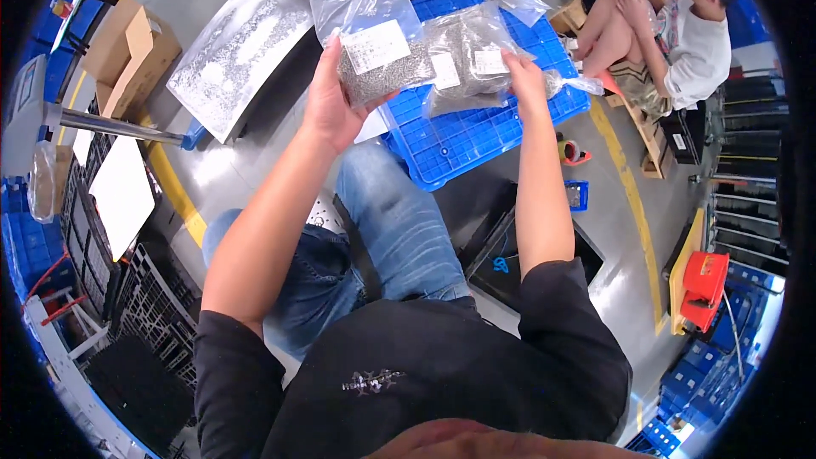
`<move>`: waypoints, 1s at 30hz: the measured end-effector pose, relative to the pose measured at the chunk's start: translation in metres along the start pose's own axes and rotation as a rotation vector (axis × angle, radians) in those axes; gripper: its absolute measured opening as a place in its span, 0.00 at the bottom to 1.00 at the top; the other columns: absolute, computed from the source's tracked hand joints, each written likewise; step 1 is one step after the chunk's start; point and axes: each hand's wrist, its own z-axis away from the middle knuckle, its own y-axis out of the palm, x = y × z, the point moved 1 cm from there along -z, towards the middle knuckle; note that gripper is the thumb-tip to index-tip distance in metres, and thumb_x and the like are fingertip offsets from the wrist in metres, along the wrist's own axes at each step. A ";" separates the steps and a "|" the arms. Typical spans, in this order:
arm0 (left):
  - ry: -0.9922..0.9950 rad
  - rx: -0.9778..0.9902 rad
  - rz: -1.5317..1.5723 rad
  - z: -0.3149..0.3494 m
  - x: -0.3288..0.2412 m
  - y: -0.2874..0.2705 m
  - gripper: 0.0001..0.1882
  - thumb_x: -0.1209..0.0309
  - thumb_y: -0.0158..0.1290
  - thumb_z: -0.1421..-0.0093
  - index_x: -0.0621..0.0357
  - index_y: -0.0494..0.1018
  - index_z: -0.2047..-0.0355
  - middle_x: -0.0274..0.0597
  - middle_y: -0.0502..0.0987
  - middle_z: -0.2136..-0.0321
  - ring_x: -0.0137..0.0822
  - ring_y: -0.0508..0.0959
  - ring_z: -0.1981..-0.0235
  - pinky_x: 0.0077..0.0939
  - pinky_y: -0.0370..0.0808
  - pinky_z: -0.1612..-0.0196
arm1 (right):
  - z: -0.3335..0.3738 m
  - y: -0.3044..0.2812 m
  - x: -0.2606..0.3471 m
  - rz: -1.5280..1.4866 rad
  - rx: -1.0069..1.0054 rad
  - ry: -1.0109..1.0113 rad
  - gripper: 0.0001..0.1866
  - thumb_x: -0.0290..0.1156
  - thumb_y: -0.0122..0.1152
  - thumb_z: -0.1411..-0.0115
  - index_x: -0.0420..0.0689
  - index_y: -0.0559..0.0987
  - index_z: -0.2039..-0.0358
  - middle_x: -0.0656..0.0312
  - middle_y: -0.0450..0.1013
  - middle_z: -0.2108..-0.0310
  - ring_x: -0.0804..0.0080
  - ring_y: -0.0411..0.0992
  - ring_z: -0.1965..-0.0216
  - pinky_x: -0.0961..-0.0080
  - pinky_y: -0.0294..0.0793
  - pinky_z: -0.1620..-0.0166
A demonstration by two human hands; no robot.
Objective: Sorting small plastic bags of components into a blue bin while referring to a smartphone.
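Note:
My left hand (333, 106) holds up a clear plastic bag (387, 75) of small grey metal-looking pieces, its thumb along the bag's edge and its fingers hidden behind. A white label is on this bag's front. My right hand (526, 82) grips the right edge of a second clear bag (466, 38) with similar grey contents and white labels. Both bags are over a blue plastic crate (455, 153) and touch or overlap; I cannot tell which. At the crate's far right corner lies another clear bag (515, 0). A twisted bag end (580, 85) shows beside my right wrist.
A silvery sheet-topped surface (242, 55) and an open cardboard box (133, 55) stand at left, near a metal pole (119, 126). At far right a person (693, 47) sits low beside wooden pallets. A red bin (705, 289) and a black tray (501, 276) are nearer me.

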 end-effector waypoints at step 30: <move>-0.061 0.008 0.054 -0.007 0.010 -0.011 0.41 0.34 0.39 0.39 0.54 0.62 0.39 0.40 0.71 0.43 0.39 0.72 0.44 0.40 0.71 0.43 | 0.098 0.042 0.144 -0.579 0.327 -0.419 0.10 0.31 0.62 0.39 0.37 0.79 0.61 0.65 0.77 0.67 0.81 0.74 0.66 0.83 0.72 0.62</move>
